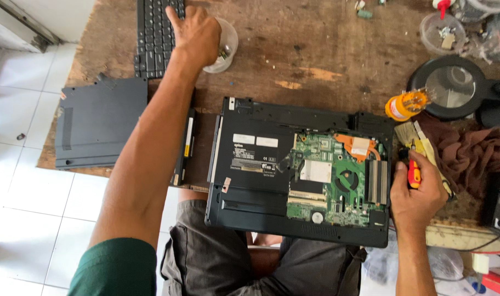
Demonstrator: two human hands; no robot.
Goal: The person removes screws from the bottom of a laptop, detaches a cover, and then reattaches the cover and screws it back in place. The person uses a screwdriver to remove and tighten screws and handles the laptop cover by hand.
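right hand (pixel 417 189) is wrapped round a small screwdriver (pixel 414 174) with a red and yellow handle, grip closed on it, just off the right edge of the laptop (pixel 261 164). the screwdriver's long axis runs roughly up and down in the view, away from the person; can't tell where the tip is, the fist hides it.

the laptop lies upside down on the wooden counter (pixel 316 60), long axis left to right, front edge hanging over the person's lap. bottom cover is off on the right half, so the green board (pixel 321 181), a copper heat pipe (pixel 359 145) and the fan are showing; left half is plain black with white stickers.

left hand (pixel 198 33) is reached far out, fingers curled down into a clear plastic cup (pixel 226 46) beside a loose black keyboard (pixel 154 38). can't tell if that grip holds anything.

a dark panel (pixel 99 123) sits at the counter's left edge, well apart from the laptop.
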